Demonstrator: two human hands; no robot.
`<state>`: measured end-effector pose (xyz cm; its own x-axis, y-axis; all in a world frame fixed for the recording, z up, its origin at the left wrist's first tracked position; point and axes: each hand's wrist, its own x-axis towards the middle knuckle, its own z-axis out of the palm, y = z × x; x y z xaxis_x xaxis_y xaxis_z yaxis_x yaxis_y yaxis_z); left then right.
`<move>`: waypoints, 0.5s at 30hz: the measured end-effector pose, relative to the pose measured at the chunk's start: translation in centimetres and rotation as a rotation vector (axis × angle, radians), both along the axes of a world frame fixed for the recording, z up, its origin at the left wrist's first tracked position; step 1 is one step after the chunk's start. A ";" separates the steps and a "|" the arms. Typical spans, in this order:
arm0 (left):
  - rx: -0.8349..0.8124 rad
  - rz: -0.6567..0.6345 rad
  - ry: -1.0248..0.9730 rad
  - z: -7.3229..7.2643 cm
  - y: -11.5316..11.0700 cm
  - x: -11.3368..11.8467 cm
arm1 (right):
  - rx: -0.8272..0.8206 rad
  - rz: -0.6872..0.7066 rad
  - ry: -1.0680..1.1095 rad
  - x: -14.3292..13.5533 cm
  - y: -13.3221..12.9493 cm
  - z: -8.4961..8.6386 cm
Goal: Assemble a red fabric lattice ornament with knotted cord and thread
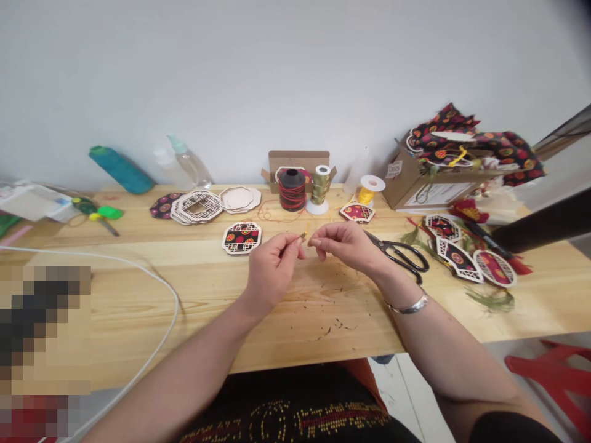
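Above the middle of the wooden table, my left hand (pixel 277 261) pinches a short yellow cord (pixel 305 234) between thumb and forefinger. My right hand (pixel 339 243) is close beside it, thumb and fingers pressed together at the cord; whether it grips the same piece is too small to tell. A pair of black-handled scissors (pixel 401 253) lies partly behind my right wrist. Left of my hands rests an octagonal ornament (pixel 241 238) with a lattice frame and dark patterned fabric. Beyond them stand a spool of red cord (pixel 292 191), a gold ribbon spool (pixel 320 187) and a yellow thread spool (pixel 368 191).
Several wooden lattice frames (pixel 196 206) lie at the back left, near a teal thread cone (pixel 120 169) and clear bottles (pixel 189 163). A cardboard box (pixel 429 181) with patterned fabric stands back right. Finished-looking ornaments (pixel 462 261) lie at right. A white cable (pixel 173 295) crosses the left side.
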<state>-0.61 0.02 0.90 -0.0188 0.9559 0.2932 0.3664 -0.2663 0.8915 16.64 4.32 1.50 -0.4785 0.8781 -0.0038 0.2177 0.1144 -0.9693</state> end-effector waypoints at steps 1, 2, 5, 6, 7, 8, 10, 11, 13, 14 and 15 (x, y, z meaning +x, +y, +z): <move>-0.001 0.005 0.000 0.0 0.0 0.0 | 0.001 0.004 -0.001 0.0 0.0 0.0; -0.002 0.010 -0.001 0.0 0.0 0.0 | 0.004 0.007 -0.004 0.0 0.0 0.0; -0.012 0.021 -0.002 -0.1 0.0 -0.1 | 0.017 0.020 -0.014 0.0 0.0 0.0; -0.018 0.027 -0.002 0.0 0.0 -0.1 | 0.019 0.025 -0.017 0.0 0.0 -0.1; -0.023 0.034 -0.003 0.0 0.0 -0.1 | 0.021 0.027 -0.016 0.0 0.0 -0.1; -0.028 0.041 -0.005 0.0 0.0 -0.1 | 0.025 0.030 -0.014 0.0 0.0 -0.1; -0.038 0.056 -0.006 0.0 0.1 -0.1 | 0.047 0.034 -0.002 0.0 -0.1 -0.1; -0.042 0.061 -0.005 0.1 0.1 -0.1 | 0.064 0.037 0.007 0.0 -0.1 -0.2; -0.051 0.067 -0.002 0.1 0.1 -0.1 | 0.101 0.039 0.024 0.0 -0.2 -0.2; -0.054 0.068 0.000 0.1 0.2 -0.1 | 0.120 0.039 0.031 0.0 -0.3 -0.3; -0.055 0.067 0.002 0.1 0.2 -0.1 | 0.142 0.037 0.036 0.0 -0.3 -0.3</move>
<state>-0.69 0.19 1.01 -0.0830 0.9671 0.2404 0.3837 -0.1916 0.9034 16.62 3.99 1.16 -0.5083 0.8503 0.1369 0.1757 0.2580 -0.9500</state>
